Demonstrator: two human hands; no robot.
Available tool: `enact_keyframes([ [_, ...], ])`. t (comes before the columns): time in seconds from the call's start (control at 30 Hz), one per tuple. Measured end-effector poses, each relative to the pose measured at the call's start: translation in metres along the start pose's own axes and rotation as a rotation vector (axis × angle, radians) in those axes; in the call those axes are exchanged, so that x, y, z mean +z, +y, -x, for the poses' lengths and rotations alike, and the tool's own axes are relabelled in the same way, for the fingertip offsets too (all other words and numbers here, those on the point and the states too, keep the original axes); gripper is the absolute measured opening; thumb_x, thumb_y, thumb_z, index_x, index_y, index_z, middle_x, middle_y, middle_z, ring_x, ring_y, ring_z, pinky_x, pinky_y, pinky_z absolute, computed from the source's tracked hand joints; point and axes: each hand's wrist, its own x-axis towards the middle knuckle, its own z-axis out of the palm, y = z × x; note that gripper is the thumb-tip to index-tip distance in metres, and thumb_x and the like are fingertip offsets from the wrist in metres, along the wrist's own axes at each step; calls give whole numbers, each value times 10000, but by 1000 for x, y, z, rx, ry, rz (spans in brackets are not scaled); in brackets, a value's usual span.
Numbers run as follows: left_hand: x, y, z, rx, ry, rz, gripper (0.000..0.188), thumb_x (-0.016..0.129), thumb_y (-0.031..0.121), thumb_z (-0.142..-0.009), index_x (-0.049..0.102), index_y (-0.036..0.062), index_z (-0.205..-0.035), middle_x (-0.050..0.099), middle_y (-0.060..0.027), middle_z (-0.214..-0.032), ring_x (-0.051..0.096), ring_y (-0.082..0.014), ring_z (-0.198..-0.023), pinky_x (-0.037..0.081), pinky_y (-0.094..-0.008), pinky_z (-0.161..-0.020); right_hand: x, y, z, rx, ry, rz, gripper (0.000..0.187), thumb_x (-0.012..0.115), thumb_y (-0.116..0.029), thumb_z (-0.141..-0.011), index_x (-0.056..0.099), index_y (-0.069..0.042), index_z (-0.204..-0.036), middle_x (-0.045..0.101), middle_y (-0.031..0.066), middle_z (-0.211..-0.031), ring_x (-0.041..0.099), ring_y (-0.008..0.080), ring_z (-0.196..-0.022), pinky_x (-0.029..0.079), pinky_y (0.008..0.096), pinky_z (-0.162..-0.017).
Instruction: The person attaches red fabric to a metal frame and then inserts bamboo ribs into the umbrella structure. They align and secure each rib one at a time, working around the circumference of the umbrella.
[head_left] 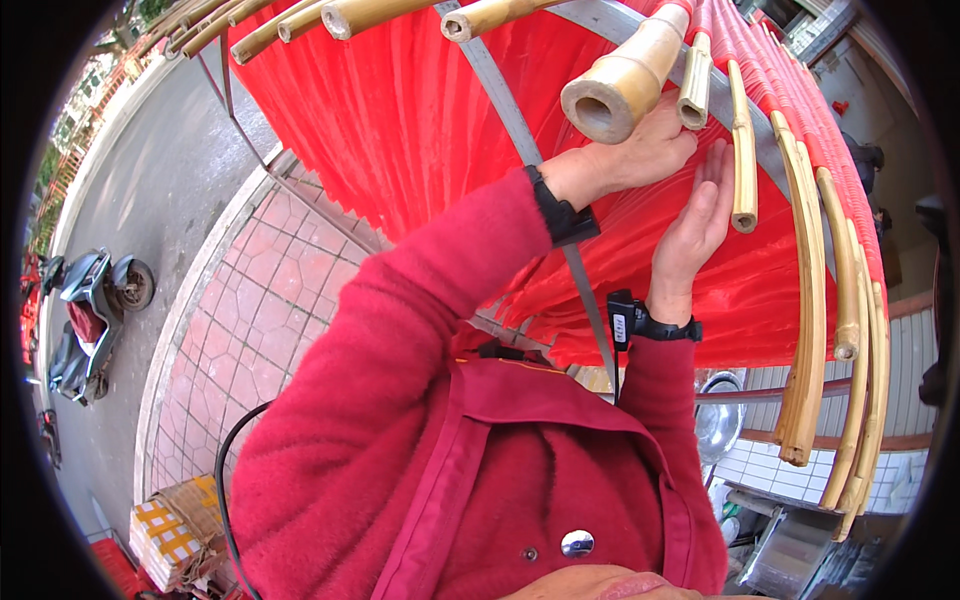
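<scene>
Left grip: the left hand [630,160] is raised overhead, its fingers curled up behind the thick bamboo pole [628,80], so whether they close right around it cannot be told; the palm presses at the pole's underside, seemingly to steady it on the rack.
Right grip: the right hand [695,225] is flat and open, fingers together and pointing up, laid against the red threads [420,110] just beside a thin bamboo rod [742,150]; it clamps nothing and looks to be smoothing or guarding the strands.
Thick pole: its hollow cut end faces the camera, and it lies across the grey metal rail [510,110], which carries its weight near the rack's upper edge.
Thin rods: more curved bamboo rods [810,300] line up side by side along the rack's right edge, each draped with red strands, kept apart so the curtains hang free.
Red threads: they fall as a dense sheet from the poles down towards the person's chest.
Wrists: black bands sit on both wrists above the red fleece sleeves [420,330].
Below: a paved walkway [270,300] with a parked scooter [90,310] on the road at far left; cardboard boxes [175,525] lie at lower left.
</scene>
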Motion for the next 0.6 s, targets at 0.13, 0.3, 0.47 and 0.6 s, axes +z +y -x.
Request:
enact_keyframes([
  [0.13, -2, -7, 1, -25, -26, -209, 250, 511, 3, -834, 588, -38, -1068, 640, -264, -998, 614, -452, -970, 487, -516, -877, -4, 1, -3, 3, 17, 23, 617, 456, -289, -1109, 298, 85, -1574, 350, 238, -1632, 335, 336, -1523, 268, 459, -1252],
  [0.3, -6, -17, 1, 18, -67, -286, 246, 538, -14, -817, 592, -23, -1057, 631, -242, -947, 615, -442, -934, 497, -513, -817, -8, 1, -3, 34, 41, 50, 621, 489, -275, -1097, 309, 86, -1568, 356, 240, -1628, 336, 337, -1521, 263, 461, -1255],
  [0.47, 0, -18, 5, 72, -83, -145, 394, 573, -20, -848, 578, -40, -1242, 648, -258, -1112, 622, -438, -1087, 525, -481, -922, -4, -1, 3, 17, 11, 35, 628, 511, -266, -1087, 309, 84, -1568, 351, 236, -1630, 332, 334, -1524, 257, 460, -1259],
  [0.6, -3, -9, 19, 165, -188, -261, 504, 594, 1, -886, 532, -32, -1384, 625, -270, -1276, 598, -436, -1217, 517, -465, -1020, 8, -5, 9, 42, -38, -62, 619, 504, -236, -1089, 291, 78, -1577, 333, 227, -1639, 314, 341, -1533, 252, 456, -1264],
])
